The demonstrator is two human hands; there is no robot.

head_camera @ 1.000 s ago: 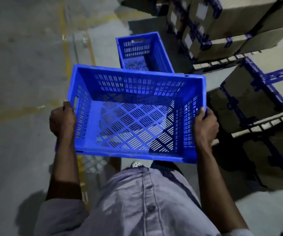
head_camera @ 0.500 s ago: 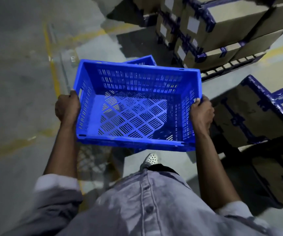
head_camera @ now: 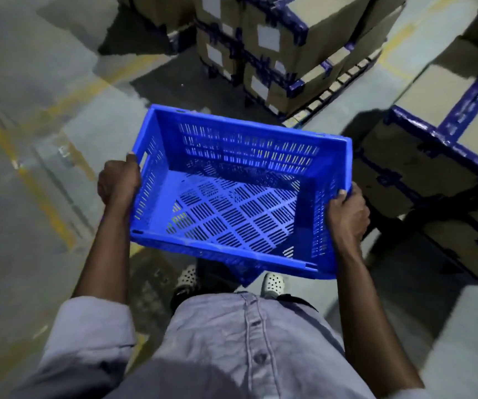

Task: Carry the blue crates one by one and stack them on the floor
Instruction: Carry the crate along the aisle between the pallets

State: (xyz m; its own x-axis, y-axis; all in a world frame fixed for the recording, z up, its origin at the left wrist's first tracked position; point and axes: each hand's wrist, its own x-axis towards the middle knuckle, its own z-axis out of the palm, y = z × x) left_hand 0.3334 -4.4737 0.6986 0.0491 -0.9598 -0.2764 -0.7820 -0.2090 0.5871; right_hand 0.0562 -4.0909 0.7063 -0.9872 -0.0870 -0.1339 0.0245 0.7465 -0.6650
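Note:
I hold an empty blue slatted crate [head_camera: 232,205] in front of my waist, roughly level and a little skewed. My left hand [head_camera: 118,182] grips its left short side at the handle slot. My right hand [head_camera: 347,214] grips the right short side at the rim. A blue corner of a second crate [head_camera: 246,276] pokes out beneath the near edge of the held one, down by my feet. The rest of that lower crate is hidden, and I cannot tell if the two touch.
Taped cardboard boxes on a pallet [head_camera: 284,53] stand just beyond the crate. More taped boxes [head_camera: 433,156] stack close on the right. Worn yellow lines [head_camera: 44,203] cross the grey concrete floor on the left. My white perforated shoes [head_camera: 187,276] show under the crate.
I have walked forward. The crate on the floor, earlier seen ahead of the one I carry, has slid under it and is almost fully hidden. The boxes are nearer.

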